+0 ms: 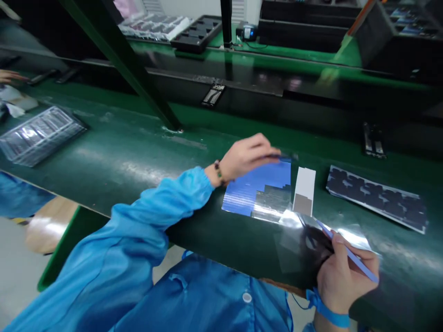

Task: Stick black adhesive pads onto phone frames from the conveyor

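Note:
My left hand [245, 157] is closed on a thin dark part [289, 157], blurred, above the top edge of a blue sheet [238, 193]. Silvery-grey strips cover the sheet's lower right. Beside it lies a white strip card [306, 184] with a grey lower end. Between the thumb and fingers of my right hand [348, 272] is a purple pen-like tool [362, 265], its tip pointing up and left. Clear film [290, 219] lies on the green table near that tip, with shiny, transparent pieces under my right hand.
A tray of dark pieces [377, 196] lies at the right. Phone-like frames [213, 95] [374, 140] rest on the dark belt beyond. Clear trays [41, 133] sit at left, near another person's hand [12, 76]. A green post [138, 78] rises from the table.

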Action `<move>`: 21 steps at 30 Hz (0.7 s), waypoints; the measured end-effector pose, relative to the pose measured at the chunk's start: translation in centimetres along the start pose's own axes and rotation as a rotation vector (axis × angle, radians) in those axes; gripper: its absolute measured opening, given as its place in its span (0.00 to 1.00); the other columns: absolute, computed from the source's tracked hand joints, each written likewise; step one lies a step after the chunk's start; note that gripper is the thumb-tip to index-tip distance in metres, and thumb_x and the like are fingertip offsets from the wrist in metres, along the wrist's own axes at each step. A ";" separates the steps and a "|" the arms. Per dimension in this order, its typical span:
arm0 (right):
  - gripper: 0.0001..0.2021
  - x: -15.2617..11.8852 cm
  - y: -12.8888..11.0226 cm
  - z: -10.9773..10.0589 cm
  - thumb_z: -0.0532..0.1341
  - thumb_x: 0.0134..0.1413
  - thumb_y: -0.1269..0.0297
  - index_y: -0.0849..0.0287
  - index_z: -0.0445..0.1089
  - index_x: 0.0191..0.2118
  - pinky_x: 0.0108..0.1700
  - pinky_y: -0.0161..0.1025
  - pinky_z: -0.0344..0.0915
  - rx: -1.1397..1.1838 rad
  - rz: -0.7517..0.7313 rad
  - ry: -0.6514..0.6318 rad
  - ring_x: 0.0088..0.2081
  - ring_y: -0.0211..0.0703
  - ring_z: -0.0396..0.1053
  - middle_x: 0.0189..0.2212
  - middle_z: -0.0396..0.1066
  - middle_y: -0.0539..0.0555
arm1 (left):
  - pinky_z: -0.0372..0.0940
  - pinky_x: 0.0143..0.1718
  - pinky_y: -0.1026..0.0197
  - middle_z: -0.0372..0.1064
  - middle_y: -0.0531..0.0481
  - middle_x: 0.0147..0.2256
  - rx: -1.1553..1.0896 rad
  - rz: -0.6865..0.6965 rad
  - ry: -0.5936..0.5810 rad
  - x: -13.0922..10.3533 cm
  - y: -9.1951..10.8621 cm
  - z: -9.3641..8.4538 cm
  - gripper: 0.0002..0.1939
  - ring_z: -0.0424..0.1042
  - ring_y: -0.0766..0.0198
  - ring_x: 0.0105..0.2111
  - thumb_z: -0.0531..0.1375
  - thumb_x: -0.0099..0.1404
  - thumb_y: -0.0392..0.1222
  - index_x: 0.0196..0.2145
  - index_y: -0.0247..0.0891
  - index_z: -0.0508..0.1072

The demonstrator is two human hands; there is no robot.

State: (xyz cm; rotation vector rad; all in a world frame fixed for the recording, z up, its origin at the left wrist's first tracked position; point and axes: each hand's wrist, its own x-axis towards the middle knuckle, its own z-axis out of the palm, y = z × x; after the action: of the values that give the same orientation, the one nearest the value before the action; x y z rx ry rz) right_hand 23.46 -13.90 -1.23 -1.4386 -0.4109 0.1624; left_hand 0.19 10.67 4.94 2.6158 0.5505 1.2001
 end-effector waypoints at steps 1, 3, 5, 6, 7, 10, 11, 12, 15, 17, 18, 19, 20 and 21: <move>0.17 0.0 0.0 0.0 0.80 0.44 0.62 0.56 0.71 0.30 0.63 0.62 0.75 0.004 0.003 0.002 0.38 0.46 0.81 0.31 0.80 0.48 | 0.71 0.47 0.56 0.73 0.42 0.46 0.031 -0.069 0.043 1.1 -2.5 0.9 0.16 0.75 0.60 0.44 0.59 0.78 0.49 0.53 0.38 0.80; 0.17 -0.1 0.0 0.0 0.80 0.43 0.62 0.56 0.71 0.30 0.62 0.61 0.76 0.015 0.009 0.000 0.37 0.46 0.81 0.30 0.79 0.48 | 0.71 0.50 0.55 0.71 0.40 0.48 0.085 -0.158 -0.017 2.3 -6.9 2.8 0.16 0.75 0.58 0.46 0.58 0.78 0.44 0.55 0.36 0.80; 0.17 -0.1 0.0 0.0 0.80 0.43 0.62 0.56 0.71 0.30 0.62 0.61 0.76 0.017 0.015 -0.004 0.38 0.47 0.81 0.31 0.80 0.49 | 0.71 0.54 0.54 0.70 0.38 0.53 0.126 -0.225 -0.119 2.5 -9.9 4.4 0.16 0.75 0.56 0.50 0.58 0.77 0.40 0.57 0.35 0.79; 0.17 -0.1 0.0 -0.1 0.80 0.43 0.62 0.56 0.71 0.30 0.62 0.60 0.76 0.014 0.020 -0.007 0.38 0.47 0.81 0.31 0.80 0.49 | 0.71 0.55 0.53 0.69 0.37 0.54 0.139 -0.227 -0.173 2.3 -11.0 4.8 0.17 0.75 0.55 0.51 0.58 0.76 0.40 0.57 0.34 0.78; 0.17 -0.1 0.0 -0.1 0.80 0.43 0.63 0.56 0.71 0.30 0.63 0.59 0.75 0.010 0.026 -0.008 0.38 0.46 0.81 0.32 0.80 0.50 | 0.70 0.57 0.51 0.69 0.37 0.56 0.156 -0.218 -0.222 2.1 -11.9 5.0 0.18 0.74 0.53 0.53 0.58 0.75 0.40 0.57 0.34 0.78; 0.17 -0.1 -0.1 -0.1 0.80 0.44 0.63 0.56 0.71 0.30 0.63 0.57 0.75 -0.004 0.035 -0.003 0.38 0.45 0.80 0.32 0.80 0.50 | 0.65 0.61 0.44 0.71 0.36 0.56 0.247 -0.226 -0.315 1.3 -14.6 4.0 0.18 0.72 0.46 0.55 0.59 0.73 0.45 0.54 0.35 0.80; 0.17 -0.1 -0.1 -0.1 0.80 0.44 0.62 0.56 0.71 0.30 0.62 0.56 0.75 -0.013 0.035 -0.003 0.38 0.45 0.80 0.32 0.79 0.50 | 0.62 0.62 0.41 0.71 0.35 0.57 0.298 -0.281 -0.313 1.2 -15.7 3.2 0.19 0.70 0.43 0.57 0.59 0.72 0.46 0.53 0.35 0.81; 0.17 -0.1 -0.1 -0.1 0.80 0.44 0.62 0.56 0.70 0.30 0.62 0.56 0.75 -0.029 0.035 -0.006 0.38 0.46 0.80 0.32 0.79 0.50 | 0.58 0.64 0.39 0.70 0.34 0.59 0.358 -0.376 -0.284 1.2 -17.0 2.3 0.19 0.67 0.40 0.59 0.59 0.72 0.46 0.53 0.34 0.80; 0.18 -0.1 -0.1 -0.2 0.80 0.46 0.60 0.56 0.69 0.29 0.60 0.54 0.76 -0.084 0.040 -0.026 0.39 0.46 0.80 0.32 0.79 0.50 | 0.49 0.66 0.36 0.59 0.31 0.68 0.498 -0.773 -0.121 1.5 -20.8 -0.5 0.26 0.55 0.37 0.67 0.62 0.70 0.47 0.62 0.32 0.73; 0.18 -0.1 -0.1 -0.2 0.79 0.46 0.59 0.56 0.70 0.29 0.59 0.53 0.76 -0.104 0.039 -0.035 0.39 0.45 0.80 0.32 0.79 0.50 | 0.46 0.66 0.38 0.58 0.32 0.68 0.454 -0.998 -0.017 1.7 -22.6 -1.8 0.32 0.50 0.43 0.67 0.62 0.72 0.51 0.66 0.29 0.66; 0.18 -0.1 -0.1 -0.3 0.79 0.46 0.59 0.57 0.70 0.30 0.59 0.53 0.76 -0.108 0.039 -0.038 0.39 0.45 0.80 0.33 0.79 0.50 | 0.45 0.66 0.39 0.60 0.33 0.66 0.412 -1.066 0.025 1.8 -23.2 -2.4 0.33 0.48 0.47 0.66 0.60 0.74 0.55 0.66 0.28 0.63; 0.18 -0.1 0.0 -0.3 0.79 0.46 0.58 0.57 0.70 0.30 0.59 0.53 0.76 -0.110 0.038 -0.040 0.39 0.45 0.80 0.33 0.80 0.51 | 0.45 0.65 0.40 0.63 0.34 0.63 0.369 -1.105 0.050 1.9 -23.5 -2.8 0.34 0.48 0.50 0.65 0.58 0.76 0.59 0.65 0.26 0.63; 0.18 -0.2 0.0 -0.2 0.80 0.46 0.58 0.57 0.70 0.30 0.59 0.53 0.76 -0.113 0.036 -0.041 0.39 0.45 0.81 0.33 0.80 0.51 | 0.45 0.65 0.43 0.66 0.36 0.59 0.333 -1.120 0.064 2.1 -23.6 -3.1 0.35 0.47 0.54 0.63 0.56 0.77 0.63 0.63 0.25 0.64; 0.18 -0.2 0.0 -0.2 0.80 0.46 0.58 0.57 0.70 0.30 0.59 0.54 0.76 -0.116 0.033 -0.042 0.39 0.45 0.81 0.33 0.80 0.50 | 0.45 0.65 0.45 0.69 0.39 0.55 0.305 -1.121 0.065 2.3 -23.6 -3.4 0.36 0.48 0.56 0.62 0.54 0.77 0.66 0.59 0.24 0.66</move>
State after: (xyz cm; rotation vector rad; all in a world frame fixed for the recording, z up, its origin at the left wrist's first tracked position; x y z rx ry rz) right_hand 23.38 -14.16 -1.29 -1.5583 -0.4369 0.1984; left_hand -6.89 33.17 0.70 1.8335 1.9548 0.8085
